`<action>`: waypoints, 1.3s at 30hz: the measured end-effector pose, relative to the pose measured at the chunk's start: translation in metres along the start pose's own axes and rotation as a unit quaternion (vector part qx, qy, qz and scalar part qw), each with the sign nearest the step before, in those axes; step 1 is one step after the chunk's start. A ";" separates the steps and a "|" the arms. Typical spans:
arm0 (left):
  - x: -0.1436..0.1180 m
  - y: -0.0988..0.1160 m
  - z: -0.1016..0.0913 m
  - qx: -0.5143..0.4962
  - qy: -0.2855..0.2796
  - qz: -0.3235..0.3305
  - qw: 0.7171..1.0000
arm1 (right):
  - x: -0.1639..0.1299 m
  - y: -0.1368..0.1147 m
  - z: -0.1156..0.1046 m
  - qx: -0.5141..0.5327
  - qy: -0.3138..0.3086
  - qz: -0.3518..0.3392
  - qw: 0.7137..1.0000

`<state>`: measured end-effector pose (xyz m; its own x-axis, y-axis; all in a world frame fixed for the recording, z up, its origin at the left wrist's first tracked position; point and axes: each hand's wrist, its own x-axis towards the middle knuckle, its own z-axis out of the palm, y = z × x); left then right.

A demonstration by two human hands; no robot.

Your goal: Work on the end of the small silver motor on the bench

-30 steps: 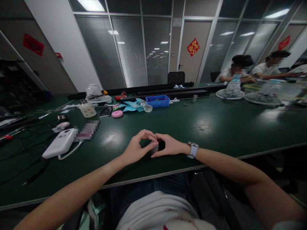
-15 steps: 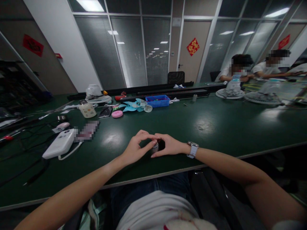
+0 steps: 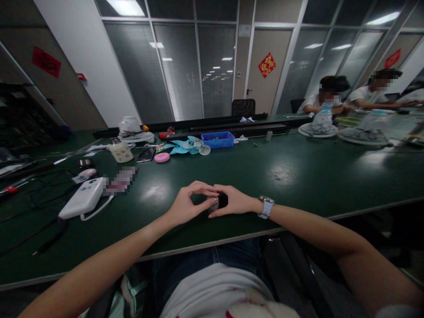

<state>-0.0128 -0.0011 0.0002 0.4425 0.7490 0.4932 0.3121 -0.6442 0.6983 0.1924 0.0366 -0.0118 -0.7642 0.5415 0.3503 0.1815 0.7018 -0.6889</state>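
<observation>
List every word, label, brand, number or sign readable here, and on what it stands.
None reads clearly.
Red diamond on the door: gold characters, too blurred.
Left red sign: dark characters, too dim.
Right red sign: too blurred.
White box: dark marks, too blurred.
Small grey cylinder: no text can be made out.

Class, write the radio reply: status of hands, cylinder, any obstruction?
Left hand: thumb at top of grey cylinder. Right hand: curled around it. Cylinder looks upright, partly hidden. White device off left, not in the way.
</observation>
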 end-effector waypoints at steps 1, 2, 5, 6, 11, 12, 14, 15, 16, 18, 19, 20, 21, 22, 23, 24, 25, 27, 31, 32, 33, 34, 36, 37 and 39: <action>0.000 0.000 0.000 -0.009 0.004 -0.010 1.000 | 0.000 0.000 0.000 0.001 -0.001 0.004 1.000; 0.001 -0.001 0.001 -0.019 0.011 -0.019 1.000 | 0.000 0.001 0.000 0.005 -0.002 0.006 1.000; 0.002 -0.001 0.003 -0.036 0.034 -0.034 0.998 | 0.000 0.001 0.000 0.012 0.001 0.005 1.000; 0.003 -0.001 0.003 -0.037 0.041 -0.036 0.998 | 0.000 0.001 0.000 0.014 0.001 0.004 1.000; 0.003 0.000 0.004 -0.035 0.057 -0.048 0.997 | 0.000 0.001 0.000 0.020 -0.002 0.008 1.000; 0.003 0.000 0.003 -0.041 0.054 -0.051 0.996 | 0.000 0.001 0.000 0.021 -0.001 0.009 1.000; 0.003 -0.001 0.003 -0.054 0.045 -0.053 0.996 | 0.000 0.000 0.000 0.020 0.001 0.012 1.000; 0.003 -0.001 0.002 -0.058 0.040 -0.054 0.996 | 0.000 0.000 0.000 0.020 0.002 0.013 1.000; 0.003 -0.001 0.002 -0.060 0.036 -0.054 0.996 | 0.000 -0.001 -0.001 0.020 0.002 0.014 1.000; 0.003 0.000 0.001 -0.057 0.031 -0.053 0.997 | 0.000 -0.003 -0.001 0.022 0.001 0.014 1.000; 0.003 0.000 0.001 -0.055 0.026 -0.051 0.997 | 0.000 -0.004 -0.001 0.024 -0.002 0.015 1.000; 0.003 0.001 0.001 -0.054 0.020 -0.049 0.997 | 0.000 -0.005 -0.002 0.025 -0.005 0.017 1.000; 0.003 0.001 0.000 -0.055 0.013 -0.047 0.997 | 0.000 -0.006 -0.002 0.026 -0.007 0.020 0.999; 0.003 0.002 0.000 -0.055 0.006 -0.044 0.997 | 0.000 -0.006 -0.002 0.025 -0.009 0.023 0.999; 0.003 0.003 0.000 -0.055 0.001 -0.042 0.998 | 0.000 -0.006 -0.002 0.024 -0.010 0.025 0.999; 0.003 0.003 0.000 -0.055 -0.002 -0.040 0.998 | 0.000 -0.007 -0.002 0.022 -0.010 0.027 0.999; 0.003 0.004 0.000 -0.054 -0.002 -0.039 0.998 | 0.000 -0.006 -0.002 0.019 -0.009 0.027 0.999; 0.002 0.005 0.002 -0.056 0.005 -0.040 0.998 | 0.000 -0.005 -0.002 0.012 -0.005 0.027 1.000; 0.004 0.003 0.004 -0.078 0.069 -0.041 0.994 | 0.000 -0.001 -0.001 0.010 0.004 0.025 1.000; 0.005 0.001 0.003 -0.079 0.098 -0.037 0.991 | 0.000 -0.001 0.000 0.015 0.005 0.024 1.000; 0.007 -0.001 0.001 -0.075 0.127 -0.033 0.989 | 0.000 -0.001 0.000 0.023 0.004 0.023 0.999; 0.008 -0.003 -0.002 -0.063 0.150 -0.035 0.986 | 0.000 -0.001 0.000 0.031 0.002 0.022 0.999; 0.011 -0.011 -0.009 -0.014 0.161 -0.056 0.985 | 0.000 -0.003 0.000 0.046 -0.003 0.025 0.999; 0.011 -0.017 -0.012 0.024 0.143 -0.076 0.987 | 0.000 -0.004 -0.001 0.050 -0.005 0.027 0.998; 0.011 -0.028 -0.015 0.098 0.076 -0.115 0.986 | 0.000 -0.006 -0.001 0.052 -0.007 0.034 0.998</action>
<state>-0.0295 0.0280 -0.0060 0.2138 0.8841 0.4155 0.5522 -0.4602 0.6952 0.1922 0.0329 -0.0067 -0.7616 0.5787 0.2917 0.1681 0.6111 -0.7735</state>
